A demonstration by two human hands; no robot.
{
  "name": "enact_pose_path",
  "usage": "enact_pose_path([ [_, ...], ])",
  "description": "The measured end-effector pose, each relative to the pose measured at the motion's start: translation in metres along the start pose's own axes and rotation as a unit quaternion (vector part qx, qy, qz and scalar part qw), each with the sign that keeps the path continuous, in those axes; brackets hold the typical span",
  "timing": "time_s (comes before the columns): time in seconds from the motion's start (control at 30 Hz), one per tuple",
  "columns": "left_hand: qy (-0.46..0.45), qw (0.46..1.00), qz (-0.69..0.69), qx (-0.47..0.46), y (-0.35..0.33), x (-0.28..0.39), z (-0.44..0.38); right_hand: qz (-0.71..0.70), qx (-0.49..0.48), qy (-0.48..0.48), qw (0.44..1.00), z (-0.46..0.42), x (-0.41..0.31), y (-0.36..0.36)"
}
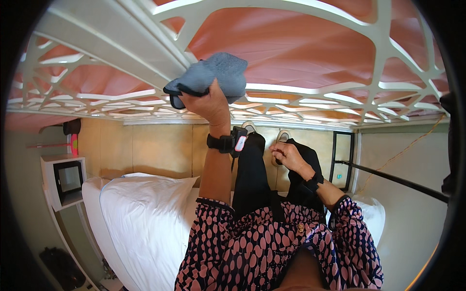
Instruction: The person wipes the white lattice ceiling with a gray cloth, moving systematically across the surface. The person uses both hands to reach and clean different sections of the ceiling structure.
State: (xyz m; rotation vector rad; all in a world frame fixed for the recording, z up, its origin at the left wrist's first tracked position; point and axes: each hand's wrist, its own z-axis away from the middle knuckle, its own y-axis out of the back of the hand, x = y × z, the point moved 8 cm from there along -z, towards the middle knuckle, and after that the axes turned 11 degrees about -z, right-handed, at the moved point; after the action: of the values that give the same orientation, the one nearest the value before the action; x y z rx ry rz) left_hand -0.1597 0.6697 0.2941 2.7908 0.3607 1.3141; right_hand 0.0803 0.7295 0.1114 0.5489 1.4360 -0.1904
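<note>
My left hand grips a grey cloth with dark edging, bunched between thumb and fingers. The cloth lies against the edge of a white upright post that is part of a white lattice screen. Pink fabric shows through the screen's openings. My right hand hangs low in front of my right leg, its fingers loosely curled, with nothing visible in them. Black straps circle both wrists; the left one carries a small black device.
A bed with white bedding lies behind me on the left. Beside it stands a white cabinet with a dark-framed opening. At right are a black metal frame and a bar. My shoes rest on the tan floor.
</note>
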Motion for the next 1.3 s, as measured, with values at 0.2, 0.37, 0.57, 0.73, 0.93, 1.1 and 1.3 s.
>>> enact_pose_path([
  [0.2,-0.107,0.970,-0.189,-0.113,-0.053,-0.025,0.077,-0.054,0.048,-0.049,0.996,-0.004,-0.003,0.007],
  [0.37,-0.123,0.933,-0.175,-0.289,-0.084,0.017,0.100,-0.279,0.133,-0.105,0.945,0.000,0.030,0.015],
  [0.57,-0.129,0.868,-0.020,-0.480,-0.106,0.045,0.173,-0.515,0.246,-0.065,0.819,-0.013,0.009,0.076],
  [0.73,-0.075,0.856,0.142,-0.492,-0.110,0.083,0.206,-0.539,0.360,-0.055,0.760,0.005,0.021,0.140],
  [0.93,-0.128,0.893,0.078,-0.424,-0.124,0.122,0.183,-0.135,0.534,0.141,0.822,0.003,-0.069,0.233],
  [1.1,-0.200,0.898,0.082,-0.384,-0.121,0.128,0.198,0.221,0.488,0.106,0.837,-0.017,-0.081,0.213],
  [1.3,-0.168,0.897,0.027,-0.409,-0.131,0.116,0.221,0.309,0.458,0.056,0.832,-0.009,-0.070,0.228],
])
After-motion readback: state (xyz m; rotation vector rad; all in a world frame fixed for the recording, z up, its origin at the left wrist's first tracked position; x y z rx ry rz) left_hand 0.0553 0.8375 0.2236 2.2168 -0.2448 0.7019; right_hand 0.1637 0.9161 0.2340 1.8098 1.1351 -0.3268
